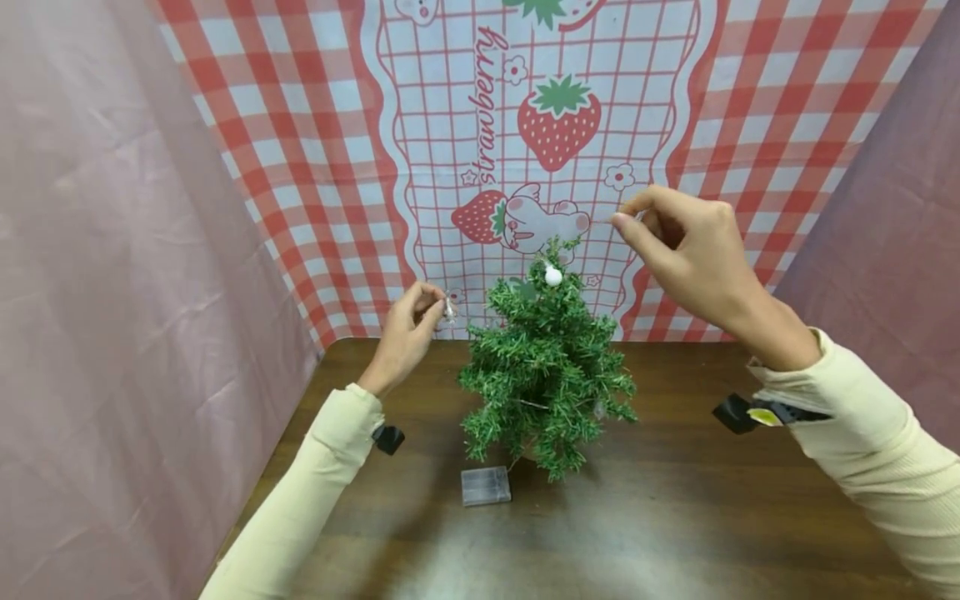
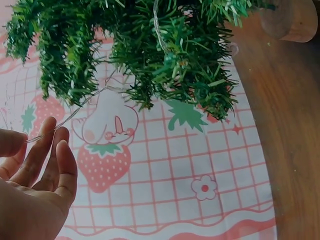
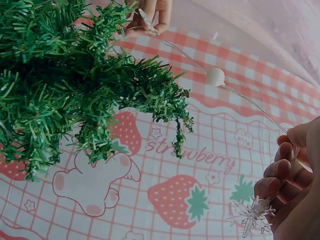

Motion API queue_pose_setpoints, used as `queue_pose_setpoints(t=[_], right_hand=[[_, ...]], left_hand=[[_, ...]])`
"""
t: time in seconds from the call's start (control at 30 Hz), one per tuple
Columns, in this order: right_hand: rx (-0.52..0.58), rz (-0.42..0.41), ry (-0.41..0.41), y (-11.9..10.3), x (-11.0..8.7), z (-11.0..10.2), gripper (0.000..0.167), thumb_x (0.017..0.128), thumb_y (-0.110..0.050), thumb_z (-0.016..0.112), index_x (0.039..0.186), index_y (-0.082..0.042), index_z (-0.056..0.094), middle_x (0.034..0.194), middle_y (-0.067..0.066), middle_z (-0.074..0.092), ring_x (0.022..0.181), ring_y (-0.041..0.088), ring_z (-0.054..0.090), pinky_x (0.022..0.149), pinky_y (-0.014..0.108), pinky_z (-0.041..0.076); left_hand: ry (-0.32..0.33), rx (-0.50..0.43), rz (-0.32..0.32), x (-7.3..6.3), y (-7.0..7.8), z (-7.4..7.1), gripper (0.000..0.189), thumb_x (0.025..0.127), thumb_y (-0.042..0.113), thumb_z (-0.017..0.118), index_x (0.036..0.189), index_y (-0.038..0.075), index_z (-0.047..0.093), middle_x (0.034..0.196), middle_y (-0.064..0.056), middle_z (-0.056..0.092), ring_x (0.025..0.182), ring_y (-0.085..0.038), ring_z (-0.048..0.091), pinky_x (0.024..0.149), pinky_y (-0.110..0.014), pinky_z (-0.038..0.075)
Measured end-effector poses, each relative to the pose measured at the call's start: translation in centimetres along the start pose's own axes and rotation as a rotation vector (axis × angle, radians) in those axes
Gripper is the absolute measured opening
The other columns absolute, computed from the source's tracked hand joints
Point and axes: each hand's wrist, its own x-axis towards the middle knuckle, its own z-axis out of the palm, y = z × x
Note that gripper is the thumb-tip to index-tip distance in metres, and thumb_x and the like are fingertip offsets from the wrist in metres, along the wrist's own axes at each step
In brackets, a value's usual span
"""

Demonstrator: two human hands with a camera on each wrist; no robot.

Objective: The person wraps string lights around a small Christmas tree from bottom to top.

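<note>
A small green artificial Christmas tree (image 1: 543, 358) stands upright on the table, between my two hands. My left hand (image 1: 407, 329), left of the tree, pinches a thin clear string-light wire (image 2: 67, 119) between thumb and fingers. That wire runs into the branches in the left wrist view. Higher and to the right, my right hand (image 1: 697, 250) pinches another stretch of the wire. A white ball (image 3: 215, 77) sits on the wire between the hands, in front of the treetop. From the right hand a clear snowflake (image 3: 250, 217) hangs below the fingers.
A clear, flat rectangular box (image 1: 485, 486) lies on the brown wooden table (image 1: 660, 500) in front of the tree, with a wire leading to it. Behind rises a strawberry-printed checked cloth (image 1: 300, 125). Pink curtains (image 1: 135, 292) hang at both sides.
</note>
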Motion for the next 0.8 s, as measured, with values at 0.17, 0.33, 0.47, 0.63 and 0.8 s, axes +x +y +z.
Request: queue_pose_setpoints(t=[0.17, 0.33, 0.47, 0.63, 0.8], right_hand=[[-0.008, 0.033, 0.014, 0.0, -1.3, -0.9, 0.005, 0.094, -0.005, 0.067, 0.093, -0.004, 0.072, 0.060, -0.002, 0.052, 0.048, 0.005, 0.036, 0.047, 0.019, 0.029], [-0.006, 0.059, 0.017, -0.9, -2.6, -1.8, 0.004, 0.092, 0.000, 0.067, 0.091, -0.001, 0.070, 0.061, -0.001, 0.054, 0.050, 0.004, 0.038, 0.049, 0.019, 0.030], [0.013, 0.071, 0.018, -1.9, -3.6, -2.5, 0.004, 0.091, 0.002, 0.067, 0.091, 0.000, 0.070, 0.064, 0.000, 0.054, 0.051, 0.003, 0.039, 0.050, 0.018, 0.031], [0.014, 0.067, 0.016, -1.7, -5.2, -3.0, 0.007, 0.089, 0.005, 0.068, 0.093, -0.001, 0.071, 0.065, -0.002, 0.053, 0.051, 0.002, 0.039, 0.049, 0.018, 0.031], [0.019, 0.071, 0.018, -1.0, -6.9, -3.6, 0.005, 0.090, 0.003, 0.069, 0.093, -0.002, 0.071, 0.065, -0.005, 0.054, 0.053, 0.000, 0.042, 0.050, 0.017, 0.033]], left_hand=[[-0.011, 0.030, 0.038, -0.6, 0.8, 0.2, 0.013, 0.102, -0.002, 0.048, 0.108, -0.010, 0.056, 0.099, -0.023, 0.069, 0.064, -0.013, 0.049, 0.060, -0.024, 0.042], [-0.025, 0.041, 0.051, -1.1, 1.4, 0.3, 0.010, 0.102, -0.001, 0.049, 0.106, -0.006, 0.057, 0.100, -0.021, 0.069, 0.075, -0.015, 0.057, 0.066, -0.027, 0.046], [-0.026, 0.033, 0.054, -1.1, 1.9, 0.4, 0.010, 0.102, -0.002, 0.049, 0.106, -0.007, 0.058, 0.100, -0.020, 0.070, 0.083, -0.019, 0.062, 0.068, -0.026, 0.047], [-0.034, 0.012, 0.064, -1.1, 2.7, 0.6, 0.010, 0.101, -0.003, 0.050, 0.107, -0.008, 0.057, 0.099, -0.021, 0.070, 0.077, -0.032, 0.061, 0.062, -0.023, 0.044], [-0.051, 0.023, 0.082, -1.0, 2.8, 0.9, 0.011, 0.101, -0.003, 0.050, 0.108, -0.008, 0.058, 0.099, -0.023, 0.068, 0.077, -0.038, 0.059, 0.064, -0.024, 0.044]])
